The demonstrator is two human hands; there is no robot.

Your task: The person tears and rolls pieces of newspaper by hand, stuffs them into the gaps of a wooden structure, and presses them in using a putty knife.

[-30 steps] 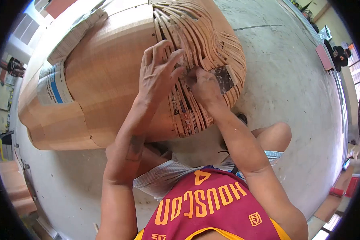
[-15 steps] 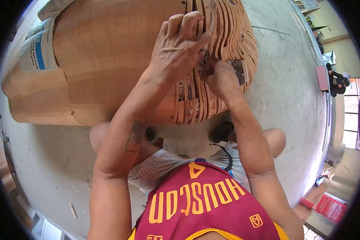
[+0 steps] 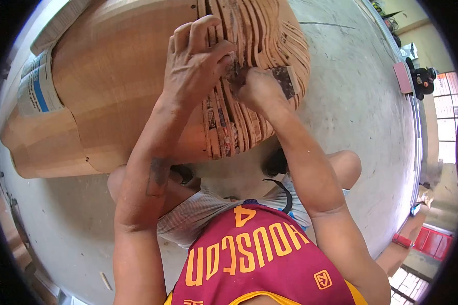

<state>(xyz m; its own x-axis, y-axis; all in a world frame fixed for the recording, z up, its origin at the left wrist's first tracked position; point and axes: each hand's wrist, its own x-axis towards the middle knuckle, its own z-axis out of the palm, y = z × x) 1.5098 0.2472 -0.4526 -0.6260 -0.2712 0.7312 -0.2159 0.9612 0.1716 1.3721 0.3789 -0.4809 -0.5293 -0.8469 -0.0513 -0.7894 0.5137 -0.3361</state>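
The wooden form (image 3: 117, 76), big and curved, lies in front of the person, the floor (image 3: 351, 112) showing around it. Its right end is covered with thin wavy strips (image 3: 267, 30), with dark gaps between some of them. The left hand (image 3: 193, 63) is over the edge of these strips, its fingers curled. The right hand (image 3: 259, 89), just beside it, bends down onto the form with fingertips gathered at a gap. I cannot tell whether either one grips anything. A dark patch (image 3: 283, 81) sits on the form next to the right hand. A newspaper sheet (image 3: 40, 86) covers part of the form's left side. Nearest the form's front are the person's shorts (image 3: 188, 218), then the maroon shirt (image 3: 249, 254).
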